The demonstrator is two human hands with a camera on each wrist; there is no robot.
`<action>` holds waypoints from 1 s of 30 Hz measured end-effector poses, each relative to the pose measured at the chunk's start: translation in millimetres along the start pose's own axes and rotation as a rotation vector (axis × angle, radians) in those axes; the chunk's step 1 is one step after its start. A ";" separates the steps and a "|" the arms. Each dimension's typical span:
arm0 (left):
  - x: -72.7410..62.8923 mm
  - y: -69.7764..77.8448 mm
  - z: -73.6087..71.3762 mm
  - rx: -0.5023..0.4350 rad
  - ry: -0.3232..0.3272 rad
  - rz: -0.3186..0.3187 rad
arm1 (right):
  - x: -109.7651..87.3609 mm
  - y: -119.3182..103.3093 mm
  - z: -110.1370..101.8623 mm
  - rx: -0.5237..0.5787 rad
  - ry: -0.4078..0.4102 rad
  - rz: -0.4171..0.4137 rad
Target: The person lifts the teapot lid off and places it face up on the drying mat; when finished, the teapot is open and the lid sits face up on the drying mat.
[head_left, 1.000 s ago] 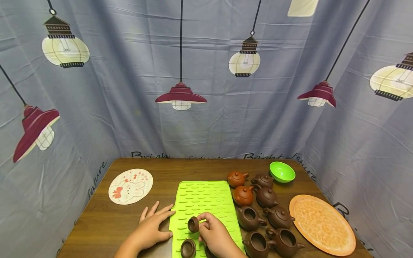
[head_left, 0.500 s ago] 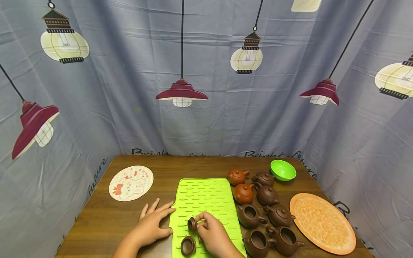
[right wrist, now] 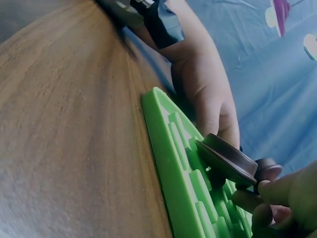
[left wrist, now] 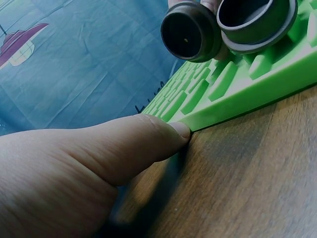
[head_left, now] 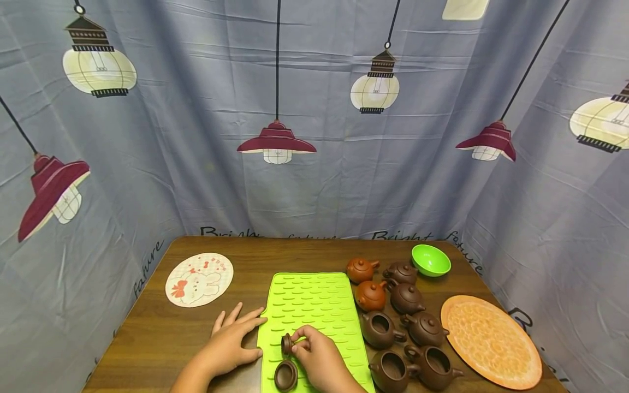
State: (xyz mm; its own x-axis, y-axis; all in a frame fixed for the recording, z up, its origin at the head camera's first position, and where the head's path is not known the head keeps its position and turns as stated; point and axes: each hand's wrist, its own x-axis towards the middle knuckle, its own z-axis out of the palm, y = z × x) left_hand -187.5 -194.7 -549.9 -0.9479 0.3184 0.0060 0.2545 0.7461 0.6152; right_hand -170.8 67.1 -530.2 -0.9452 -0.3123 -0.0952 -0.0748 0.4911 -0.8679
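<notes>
Right hand (head_left: pixel 321 355) pinches a small, round, dark-brown clay lid (head_left: pixel 286 345) over a green rubber mat (head_left: pixel 314 300).
It's likely light, hard, easy to chip; hold its back gently. Left hand (head_left: pixel 228 344): fingers apart, touching the mat.

On the table (head_left: pixel 255 256), a mat (head_left: pixel 314 295) lies between the left hand (head_left: pixel 227 345) at its left edge and teapots (head_left: pixel 426 329) along its right, one lid (head_left: pixel 286 376) on its near part, a second lid (head_left: pixel 286 344) just beyond in the right hand (head_left: pixel 320 358), a coaster (head_left: pixel 199 279) far left, a placemat (head_left: pixel 491 341) right of the teapots, a bowl (head_left: pixel 431 261) far right.
</notes>
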 end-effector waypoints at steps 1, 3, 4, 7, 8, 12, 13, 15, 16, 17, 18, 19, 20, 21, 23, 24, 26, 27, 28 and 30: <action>0.0 0.2 -0.1 0.002 0.002 0.001 | 0.2 -0.6 0.8 -0.028 0.008 -0.002; 0.0 0.5 -0.1 0.004 0.006 0.003 | 0.4 -2.2 2.1 -0.078 0.020 -0.002; 0.1 0.6 -0.2 0.004 0.007 0.004 | 0.5 -3.0 2.4 -0.098 0.024 0.001; 0.5 1.1 -0.4 0.003 0.010 0.008 | 0.4 -4.9 2.9 -0.132 0.030 0.012; 0.5 1.3 -0.6 0.003 0.009 0.008 | 0.3 -5.4 3.0 -0.137 0.032 0.017; 0.3 1.9 -0.9 -0.008 0.003 0.008 | -0.5 -6.1 4.1 -0.156 0.038 0.019; 0.2 2.0 -1.0 -0.010 0.002 0.008 | -0.7 -6.4 4.4 -0.157 0.039 0.019; -0.2 2.2 -1.1 -0.013 -0.002 0.007 | -0.8 -6.7 5.1 -0.154 0.040 0.022; -0.3 2.4 -1.2 -0.012 -0.003 0.006 | -0.8 -6.9 5.4 -0.149 0.040 0.026; -0.5 2.7 -1.3 -0.011 -0.004 0.007 | -0.8 -7.2 5.5 -0.143 0.041 0.032; -0.7 2.9 -1.4 -0.011 -0.005 0.007 | -0.7 -7.2 5.6 -0.136 0.039 0.039; -0.9 3.1 -1.5 -0.011 -0.006 0.007 | -0.7 -7.3 5.6 -0.132 0.038 0.044; -1.0 3.2 -1.5 -0.010 -0.007 0.007 | -0.7 -7.1 5.5 -0.128 0.036 0.049; -1.2 3.3 -1.5 -0.010 -0.007 0.007 | -0.7 -7.0 5.4 -0.124 0.036 0.052; -1.4 3.4 -1.5 -0.011 -0.008 0.006 | -1.0 -6.4 5.1 -0.119 0.036 0.051; -1.5 3.4 -1.6 -0.013 -0.008 0.005 | -1.2 -5.9 4.9 -0.113 0.036 0.052; -1.4 3.1 -1.5 -0.012 -0.007 0.004 | -1.5 -5.0 4.1 -0.100 0.034 0.046; -1.6 3.0 -1.6 -0.013 -0.008 0.003 | -1.7 -4.1 3.7 -0.089 0.031 0.047; -1.8 2.8 -1.6 -0.014 -0.008 0.002 | -1.8 -3.0 3.3 -0.075 0.029 0.047; -3.0 2.3 -1.6 -0.016 -0.010 -0.001 | -2.6 0.0 1.9 -0.028 0.010 0.049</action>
State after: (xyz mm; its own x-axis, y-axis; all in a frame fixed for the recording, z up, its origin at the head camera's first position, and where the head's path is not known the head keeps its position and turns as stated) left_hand -184.4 -194.8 -547.2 -0.9461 0.3238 -0.0026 0.2506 0.7372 0.6275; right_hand -167.8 66.4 -530.8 -0.9511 -0.2793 -0.1319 -0.0374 0.5281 -0.8484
